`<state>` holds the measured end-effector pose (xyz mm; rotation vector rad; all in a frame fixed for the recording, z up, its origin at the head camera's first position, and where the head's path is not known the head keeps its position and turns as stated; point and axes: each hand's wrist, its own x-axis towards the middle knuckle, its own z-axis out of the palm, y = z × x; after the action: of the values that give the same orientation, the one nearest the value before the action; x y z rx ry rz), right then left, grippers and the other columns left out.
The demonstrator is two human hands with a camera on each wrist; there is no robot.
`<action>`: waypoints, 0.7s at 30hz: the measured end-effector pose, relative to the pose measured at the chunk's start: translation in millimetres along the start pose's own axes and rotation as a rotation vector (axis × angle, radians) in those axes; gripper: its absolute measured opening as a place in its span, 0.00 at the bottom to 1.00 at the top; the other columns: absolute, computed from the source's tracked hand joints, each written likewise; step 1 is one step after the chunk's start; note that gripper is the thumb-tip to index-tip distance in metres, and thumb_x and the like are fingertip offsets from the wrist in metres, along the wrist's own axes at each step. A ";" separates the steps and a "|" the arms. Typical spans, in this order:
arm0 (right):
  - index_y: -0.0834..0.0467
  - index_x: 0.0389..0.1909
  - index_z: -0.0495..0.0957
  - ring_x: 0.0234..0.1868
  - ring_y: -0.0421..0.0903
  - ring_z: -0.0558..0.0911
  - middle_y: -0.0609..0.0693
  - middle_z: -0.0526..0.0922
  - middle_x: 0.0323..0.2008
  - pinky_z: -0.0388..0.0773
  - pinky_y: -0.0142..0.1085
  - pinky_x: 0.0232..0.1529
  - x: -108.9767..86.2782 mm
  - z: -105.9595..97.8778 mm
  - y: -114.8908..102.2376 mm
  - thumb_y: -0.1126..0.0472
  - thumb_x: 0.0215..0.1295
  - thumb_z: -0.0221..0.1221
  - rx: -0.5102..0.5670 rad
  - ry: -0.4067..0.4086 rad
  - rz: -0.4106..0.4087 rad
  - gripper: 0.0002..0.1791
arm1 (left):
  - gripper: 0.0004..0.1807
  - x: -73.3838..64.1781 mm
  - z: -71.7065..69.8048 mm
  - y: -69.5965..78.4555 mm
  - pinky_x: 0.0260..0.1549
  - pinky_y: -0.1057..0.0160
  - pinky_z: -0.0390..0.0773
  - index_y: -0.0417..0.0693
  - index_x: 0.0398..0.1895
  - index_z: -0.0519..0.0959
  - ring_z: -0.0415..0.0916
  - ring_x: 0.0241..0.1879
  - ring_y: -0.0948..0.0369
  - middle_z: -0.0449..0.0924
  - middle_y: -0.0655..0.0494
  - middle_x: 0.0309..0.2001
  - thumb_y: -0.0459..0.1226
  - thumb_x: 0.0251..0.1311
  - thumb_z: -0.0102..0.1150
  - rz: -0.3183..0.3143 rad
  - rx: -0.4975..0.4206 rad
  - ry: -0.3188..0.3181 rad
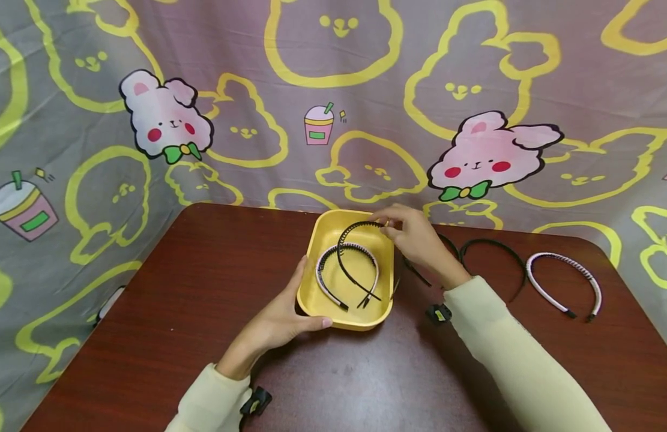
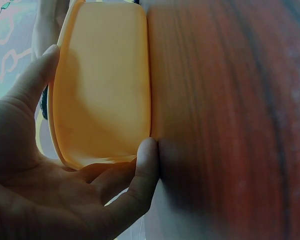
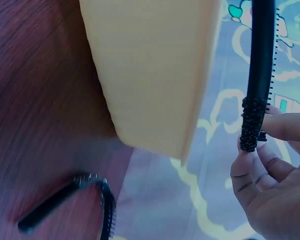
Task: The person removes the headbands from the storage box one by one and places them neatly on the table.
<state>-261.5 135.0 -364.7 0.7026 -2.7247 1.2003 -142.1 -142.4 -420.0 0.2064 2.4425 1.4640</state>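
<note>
A yellow plastic basket stands on the table, with a white-and-black headband lying inside. My left hand grips its left side, thumb over the near rim; in the left wrist view the fingers curl round the wall near its base. Over the basket, my right hand pinches a black toothed headband between thumb and fingers. The right wrist view shows that headband raised beside the basket's outer wall, with a dark textured patch near the fingertips.
Right of the basket lie a black headband and a white one. Another black headband is partly hidden behind my right forearm. The brown table meets a patterned curtain at the back.
</note>
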 end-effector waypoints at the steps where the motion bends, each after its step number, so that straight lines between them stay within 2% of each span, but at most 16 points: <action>1: 0.59 0.53 0.88 0.40 0.49 0.75 0.55 0.83 0.41 0.71 0.40 0.39 -2.2 -3.0 0.5 0.74 0.71 0.56 -0.001 0.006 0.002 0.17 | 0.70 0.1 0.1 0.0 0.80 0.38 0.50 0.65 0.87 0.35 0.48 0.83 0.44 0.41 0.48 0.86 0.45 0.54 0.81 -0.002 0.001 0.001; 8: 0.58 0.51 0.88 0.41 0.48 0.74 0.54 0.81 0.38 0.69 0.36 0.39 -19.5 -18.9 8.7 0.74 0.70 0.59 -0.014 0.041 0.052 0.16 | 0.70 0.4 0.6 0.3 0.80 0.38 0.50 0.65 0.87 0.35 0.49 0.83 0.45 0.43 0.48 0.86 0.44 0.54 0.81 0.000 -0.008 0.003; 14: 0.56 0.51 0.88 0.40 0.47 0.75 0.53 0.83 0.42 0.69 0.31 0.37 -34.8 -30.5 17.6 0.72 0.71 0.59 -0.033 0.048 0.094 0.15 | 0.70 0.5 0.9 -0.3 0.80 0.38 0.51 0.65 0.87 0.35 0.49 0.82 0.45 0.43 0.47 0.86 0.45 0.54 0.81 -0.004 -0.006 0.003; 21: 0.57 0.50 0.88 0.40 0.47 0.75 0.54 0.84 0.41 0.69 0.29 0.37 -50.9 -41.9 25.2 0.74 0.71 0.58 -0.097 0.072 0.084 0.16 | 0.70 0.3 0.1 0.2 0.79 0.38 0.51 0.65 0.87 0.34 0.49 0.82 0.44 0.43 0.47 0.86 0.45 0.54 0.81 -0.002 0.000 0.000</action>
<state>-231.7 199.0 -365.8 0.5295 -2.7558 1.0781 -142.3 -142.2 -420.0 0.2042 2.4426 1.4630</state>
